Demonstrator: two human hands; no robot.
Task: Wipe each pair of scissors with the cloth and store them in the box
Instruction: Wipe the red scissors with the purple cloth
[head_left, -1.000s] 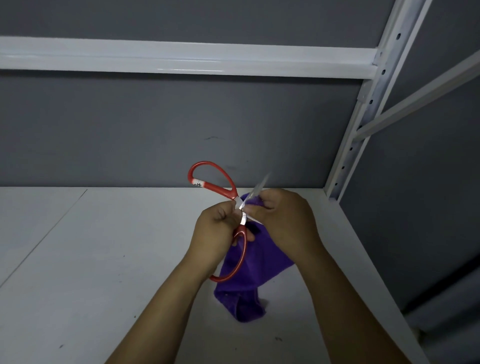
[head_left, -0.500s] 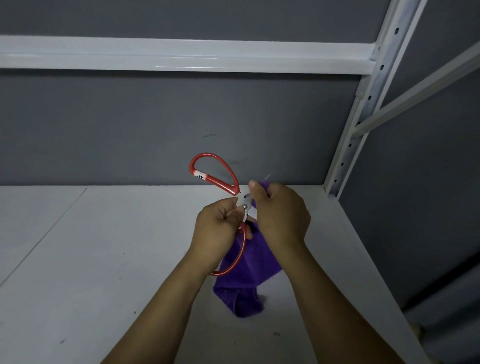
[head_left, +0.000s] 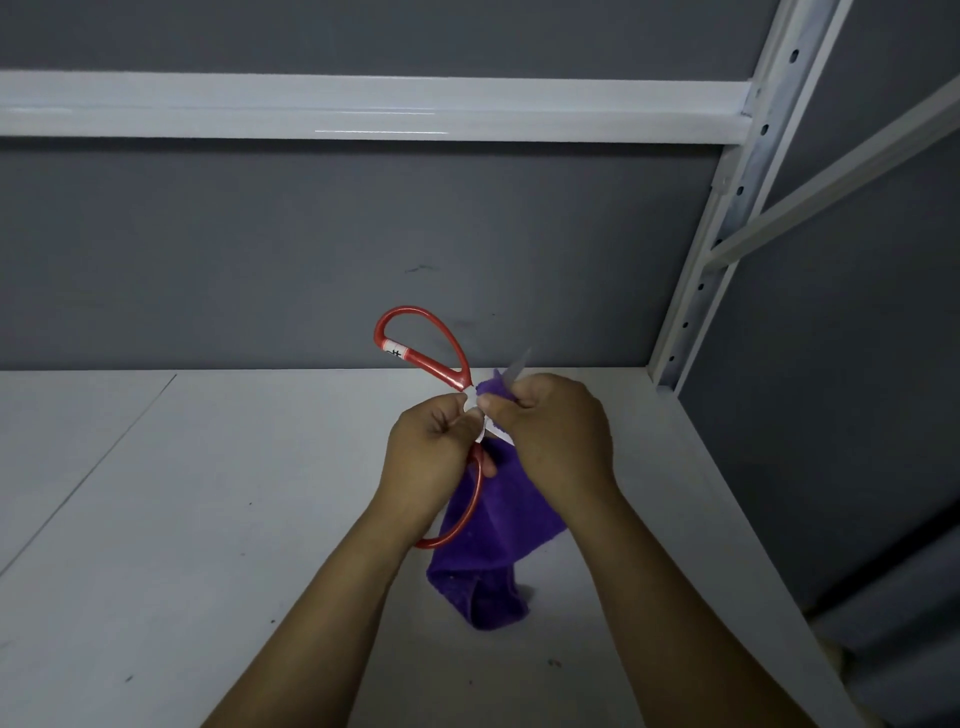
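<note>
Centre of the frame, above the white shelf board: the left hand is clenched on the red-handled scissors just below the pivot, with one handle loop rising to its upper left and the other curving out beneath the wrist. Touching it on the right, the right hand pinches the purple cloth round the blade, whose blurred tip pokes out above the fingers; the cloth's tail hangs below both hands

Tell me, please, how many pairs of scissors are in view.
1. The scissors are held over the shelf: left hand at the pivot, right hand pinching the cloth round a blade. Others may lie outside the view.
</note>
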